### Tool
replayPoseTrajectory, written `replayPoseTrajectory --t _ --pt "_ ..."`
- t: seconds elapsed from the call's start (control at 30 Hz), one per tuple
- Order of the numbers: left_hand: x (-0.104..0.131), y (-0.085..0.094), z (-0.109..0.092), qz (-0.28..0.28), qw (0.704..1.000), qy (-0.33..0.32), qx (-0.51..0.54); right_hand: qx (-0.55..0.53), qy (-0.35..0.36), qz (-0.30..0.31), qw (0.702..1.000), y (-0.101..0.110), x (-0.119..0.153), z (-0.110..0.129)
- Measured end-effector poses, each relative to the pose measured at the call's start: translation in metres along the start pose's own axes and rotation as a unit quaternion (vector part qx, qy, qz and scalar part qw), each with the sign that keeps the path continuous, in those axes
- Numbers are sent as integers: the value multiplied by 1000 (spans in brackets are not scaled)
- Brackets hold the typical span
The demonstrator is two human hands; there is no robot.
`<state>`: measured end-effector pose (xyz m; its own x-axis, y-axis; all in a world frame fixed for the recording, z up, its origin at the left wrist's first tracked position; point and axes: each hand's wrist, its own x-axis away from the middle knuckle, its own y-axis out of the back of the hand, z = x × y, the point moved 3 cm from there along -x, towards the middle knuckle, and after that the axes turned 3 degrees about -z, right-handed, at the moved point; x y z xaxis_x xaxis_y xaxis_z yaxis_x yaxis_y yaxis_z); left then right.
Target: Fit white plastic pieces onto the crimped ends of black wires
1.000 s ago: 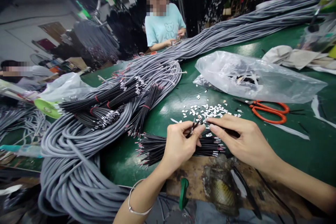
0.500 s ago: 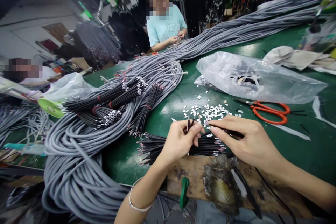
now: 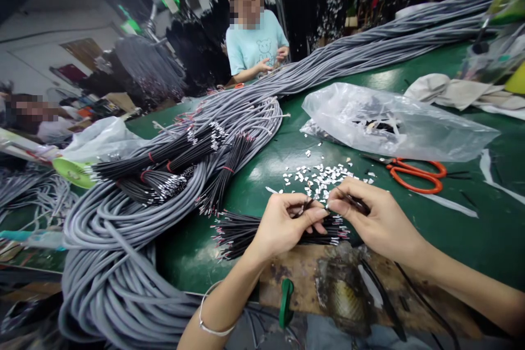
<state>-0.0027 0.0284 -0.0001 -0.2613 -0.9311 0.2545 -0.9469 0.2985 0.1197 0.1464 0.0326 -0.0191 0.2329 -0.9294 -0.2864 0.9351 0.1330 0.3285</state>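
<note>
My left hand (image 3: 283, 224) is closed, with short black cable (image 3: 304, 206) pinched between its thumb and fingers. Its fingertips meet those of my right hand (image 3: 375, 221), which is closed around a thin dark item (image 3: 361, 205) that I cannot make out, mostly hidden by the fingers. Below both hands lies a loose bundle of short black cables (image 3: 238, 232) with pale and reddish tips. Many small white scraps (image 3: 314, 178) are scattered just beyond the fingertips.
A wooden board (image 3: 301, 270) with a green clamp (image 3: 286, 301) sits at the near edge. Orange-handled scissors (image 3: 418, 172) and a clear plastic bag (image 3: 443, 128) lie to the right. Grey cable coils (image 3: 123, 240) and tied black bundles (image 3: 227, 175) fill the left. A co-worker (image 3: 256, 41) sits opposite.
The fingertips of both hands have come together, and the cable ends that stood up from my left hand are now lower. The view has shifted slightly, moving the scene left.
</note>
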Motion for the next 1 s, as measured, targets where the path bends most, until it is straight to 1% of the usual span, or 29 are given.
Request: replayPoseTrajectory --t 0.1,0.17,0.23,0.3,0.4,0.5,0.6,0.67,0.73,0.83,0.9,0.93,1.0 --pt "-1 -1 1 -65 997 -6 39 -38 -51 25 998 -3 -1 -2" --pt "-2 0 2 -109 992 -9 60 -60 -64 35 996 -4 -1 -1" --pt "-3 0 3 -134 988 -7 71 -52 -59 31 996 -3 -1 1" --pt "-3 0 2 -134 989 -5 68 -18 -32 0 999 0 0 3" --pt "-3 0 0 -114 992 -7 46 26 31 -52 998 4 1 5" --pt "-1 0 -1 -90 996 -13 20 25 62 -50 997 4 3 4" --pt "0 -1 -1 -79 997 -13 14 17 67 -44 997 4 2 4" --pt "-1 -3 0 -87 996 -14 18 21 60 -43 997 4 1 5" --pt "-1 -3 1 -107 994 -15 26 31 36 -37 998 3 0 5" --pt "-2 -1 3 -146 988 -24 37 39 -9 -12 999 -1 0 6" --pt "-2 2 3 -170 984 -38 27 35 -12 -2 999 -2 0 8" --pt "-1 3 3 -175 983 -48 10 30 -4 -9 999 -1 0 10" --pt "-1 6 2 -170 981 -72 -61 25 18 -47 998 3 0 11"
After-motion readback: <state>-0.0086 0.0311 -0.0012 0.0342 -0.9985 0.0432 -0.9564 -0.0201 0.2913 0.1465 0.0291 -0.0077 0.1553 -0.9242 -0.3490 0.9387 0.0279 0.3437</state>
